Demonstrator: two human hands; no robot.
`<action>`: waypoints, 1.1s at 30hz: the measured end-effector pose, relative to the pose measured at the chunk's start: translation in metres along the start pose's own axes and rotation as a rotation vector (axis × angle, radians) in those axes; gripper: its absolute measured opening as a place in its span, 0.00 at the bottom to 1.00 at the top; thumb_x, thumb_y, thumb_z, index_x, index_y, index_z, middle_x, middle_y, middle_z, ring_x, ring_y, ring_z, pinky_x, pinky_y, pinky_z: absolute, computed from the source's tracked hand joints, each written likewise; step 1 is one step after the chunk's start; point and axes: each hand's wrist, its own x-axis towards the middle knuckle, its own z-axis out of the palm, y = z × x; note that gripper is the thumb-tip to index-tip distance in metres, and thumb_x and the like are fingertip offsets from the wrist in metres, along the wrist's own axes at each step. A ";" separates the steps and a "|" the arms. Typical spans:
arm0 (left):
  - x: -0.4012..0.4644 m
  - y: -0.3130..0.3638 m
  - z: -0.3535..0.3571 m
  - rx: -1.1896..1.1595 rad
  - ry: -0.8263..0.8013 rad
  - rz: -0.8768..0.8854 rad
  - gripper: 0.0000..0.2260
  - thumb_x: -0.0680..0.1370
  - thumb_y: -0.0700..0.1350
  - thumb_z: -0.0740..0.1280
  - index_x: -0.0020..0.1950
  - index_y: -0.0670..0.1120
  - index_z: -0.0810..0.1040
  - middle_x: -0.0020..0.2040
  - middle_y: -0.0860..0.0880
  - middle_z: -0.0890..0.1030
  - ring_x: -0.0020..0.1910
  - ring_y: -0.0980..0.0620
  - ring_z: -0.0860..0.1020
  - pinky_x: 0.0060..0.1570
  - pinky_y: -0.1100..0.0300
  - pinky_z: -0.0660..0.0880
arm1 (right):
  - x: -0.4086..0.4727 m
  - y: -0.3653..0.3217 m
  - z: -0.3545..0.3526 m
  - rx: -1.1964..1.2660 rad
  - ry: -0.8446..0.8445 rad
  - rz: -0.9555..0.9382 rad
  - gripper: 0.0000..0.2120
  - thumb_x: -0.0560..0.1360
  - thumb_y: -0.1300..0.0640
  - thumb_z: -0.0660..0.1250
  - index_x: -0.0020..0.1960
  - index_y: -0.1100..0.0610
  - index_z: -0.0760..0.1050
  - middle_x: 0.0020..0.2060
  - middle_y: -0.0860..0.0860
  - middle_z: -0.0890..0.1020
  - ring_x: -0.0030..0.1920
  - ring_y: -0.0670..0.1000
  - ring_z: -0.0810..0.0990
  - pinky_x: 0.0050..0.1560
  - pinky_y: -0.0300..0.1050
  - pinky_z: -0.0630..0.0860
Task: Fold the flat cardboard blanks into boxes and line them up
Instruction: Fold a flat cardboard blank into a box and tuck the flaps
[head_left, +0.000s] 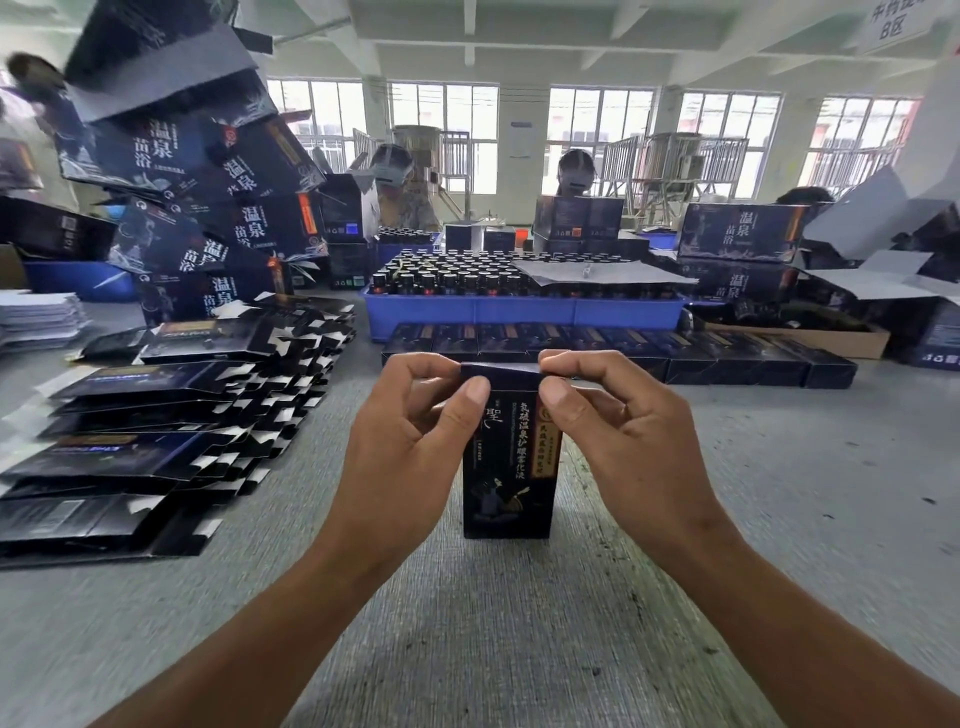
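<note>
A dark blue folded box (506, 478) with gold lettering stands upright on the grey table in the middle of the view. My left hand (410, 447) pinches its top left corner between thumb and fingers. My right hand (618, 436) pinches the top right corner the same way, both thumbs pressing on the front face near the top flap. Stacks of flat cardboard blanks (156, 441) lie fanned out to the left. A row of finished boxes (675, 348) lies side by side just beyond my hands.
A blue tray (524, 312) full of dark bottles sits behind the row. Large dark cartons (208, 208) are piled high at the back left, more cartons (743, 234) at the right. Two people sit across the table. A brown cardboard tray (810, 338) lies at the right.
</note>
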 end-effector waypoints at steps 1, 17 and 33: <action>0.000 -0.001 -0.001 0.006 0.001 -0.012 0.12 0.77 0.54 0.68 0.60 0.56 0.75 0.52 0.52 0.86 0.51 0.54 0.84 0.49 0.62 0.80 | 0.000 0.001 -0.001 -0.006 -0.005 0.001 0.07 0.78 0.60 0.69 0.53 0.50 0.82 0.49 0.40 0.85 0.49 0.43 0.85 0.47 0.32 0.78; 0.002 -0.017 -0.011 0.413 -0.093 0.200 0.14 0.82 0.54 0.64 0.67 0.60 0.75 0.59 0.60 0.80 0.55 0.60 0.81 0.39 0.68 0.79 | 0.001 0.025 -0.004 -0.298 -0.020 -0.057 0.11 0.82 0.49 0.65 0.63 0.42 0.75 0.56 0.40 0.82 0.55 0.36 0.80 0.45 0.29 0.78; 0.009 -0.044 -0.010 0.190 0.129 -0.350 0.24 0.79 0.58 0.65 0.73 0.68 0.61 0.46 0.49 0.86 0.42 0.49 0.86 0.47 0.49 0.80 | -0.015 0.049 0.014 -0.904 -0.259 0.059 0.27 0.73 0.40 0.65 0.69 0.46 0.63 0.69 0.50 0.68 0.60 0.54 0.76 0.61 0.53 0.78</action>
